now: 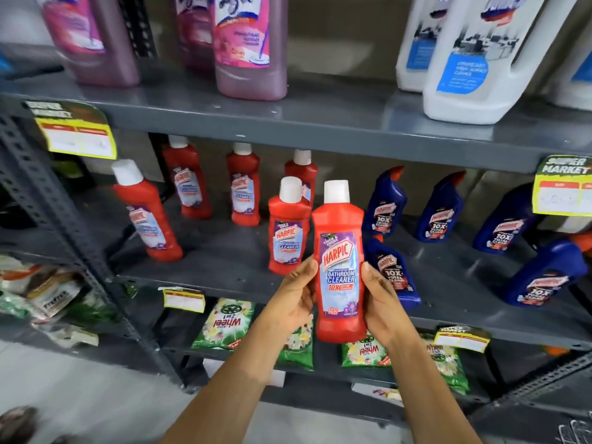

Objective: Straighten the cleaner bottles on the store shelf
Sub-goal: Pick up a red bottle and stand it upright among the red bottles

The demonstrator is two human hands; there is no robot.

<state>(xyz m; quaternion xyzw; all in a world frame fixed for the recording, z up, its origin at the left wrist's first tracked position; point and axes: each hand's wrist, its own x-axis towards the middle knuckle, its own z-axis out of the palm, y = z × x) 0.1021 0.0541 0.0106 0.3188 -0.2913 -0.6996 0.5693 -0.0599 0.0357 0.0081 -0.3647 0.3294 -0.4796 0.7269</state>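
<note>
I hold a red Harpic bathroom cleaner bottle (339,264) upright in front of the middle shelf (224,261), label facing me. My left hand (296,298) grips its left side and my right hand (379,299) its right side. Several more red Harpic bottles stand scattered on the shelf: one at the left (145,213), two farther back (189,182) (244,187), and one just behind my held bottle (286,229). Several blue Harpic bottles (386,203) stand to the right at uneven angles, one (392,274) partly hidden behind my right hand.
The upper shelf (320,123) carries pink floor cleaner bottles (250,46) and white jugs (474,56). Green detergent packets (224,325) lie on the lower shelf. Yellow price tags (77,133) hang from shelf edges. A grey perforated upright (48,200) stands at left.
</note>
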